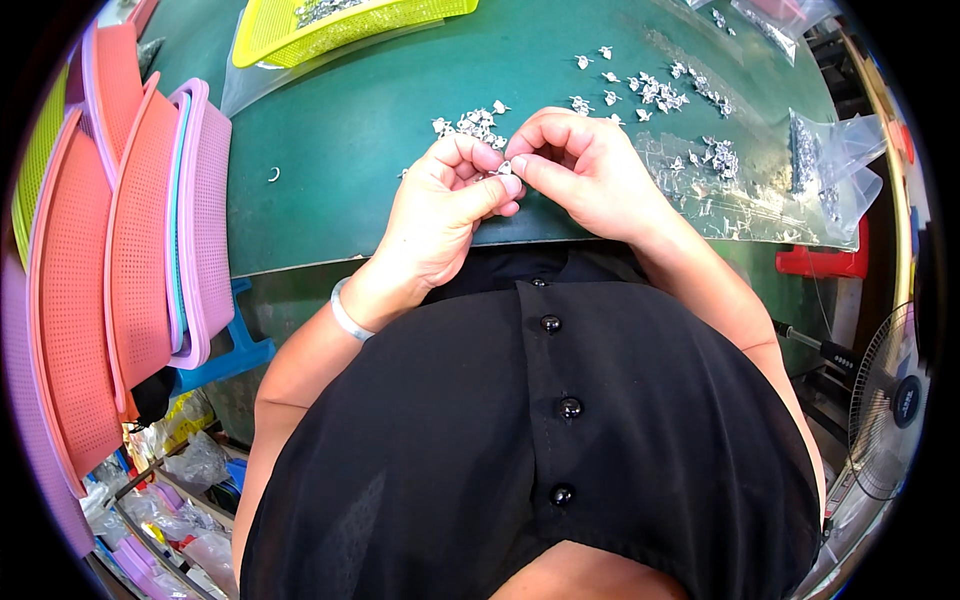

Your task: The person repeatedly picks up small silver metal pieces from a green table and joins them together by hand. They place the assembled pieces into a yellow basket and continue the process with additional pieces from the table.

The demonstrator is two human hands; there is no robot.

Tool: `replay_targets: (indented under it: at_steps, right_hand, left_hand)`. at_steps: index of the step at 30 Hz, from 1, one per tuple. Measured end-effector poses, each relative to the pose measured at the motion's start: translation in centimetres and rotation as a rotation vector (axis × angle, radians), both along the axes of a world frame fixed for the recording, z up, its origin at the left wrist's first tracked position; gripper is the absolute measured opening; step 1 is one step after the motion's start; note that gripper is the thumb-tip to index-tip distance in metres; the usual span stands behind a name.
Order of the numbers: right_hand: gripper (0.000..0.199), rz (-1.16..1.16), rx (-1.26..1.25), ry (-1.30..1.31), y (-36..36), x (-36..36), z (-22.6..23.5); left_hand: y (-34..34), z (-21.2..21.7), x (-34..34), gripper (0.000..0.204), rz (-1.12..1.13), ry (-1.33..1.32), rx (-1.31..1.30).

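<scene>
Over the near edge of a green table [330, 190], my two hands meet around a small silvery metal piece [505, 168]. My left hand [445, 200] pinches it between thumb and fingers. Thumb and forefinger of my right hand [585, 165] are closed on its other side. Just beyond the fingertips lies a small pile of similar silvery metal pieces [475, 124], partly hidden by my left hand. The exact kind of these pieces is too small to make out.
More metal pieces [660, 95] lie scattered at the right. A yellow-green basket [360, 20] stands at the far side. Stacked pink and orange baskets [140, 220] line the left edge. A clear plastic bag [835, 165] rests at the right, near a fan [885, 400]. A curved piece [274, 174] lies alone.
</scene>
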State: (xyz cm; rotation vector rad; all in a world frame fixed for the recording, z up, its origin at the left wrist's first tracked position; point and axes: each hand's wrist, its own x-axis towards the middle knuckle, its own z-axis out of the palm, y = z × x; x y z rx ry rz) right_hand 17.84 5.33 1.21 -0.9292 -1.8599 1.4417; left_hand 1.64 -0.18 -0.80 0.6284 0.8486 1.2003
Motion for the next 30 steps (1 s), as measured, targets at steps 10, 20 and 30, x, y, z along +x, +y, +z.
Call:
replay_targets:
  at_steps: [10,20,30]
  right_hand:
    - [0.010,0.012,0.046,0.041,-0.02,0.14,-0.01]
    - [0.008,0.012,0.107,-0.002,-0.10,0.23,0.37]
    - [0.011,0.007,0.025,0.060,0.20,0.34,-0.39]
  left_hand:
    - [-0.03,-0.13,0.06,0.015,0.004,-0.010,0.022]
    - [0.00,-0.15,-0.06,0.013,0.006,-0.032,-0.018]
    - [0.04,-0.01,-0.33,0.012,-0.024,-0.042,-0.025]
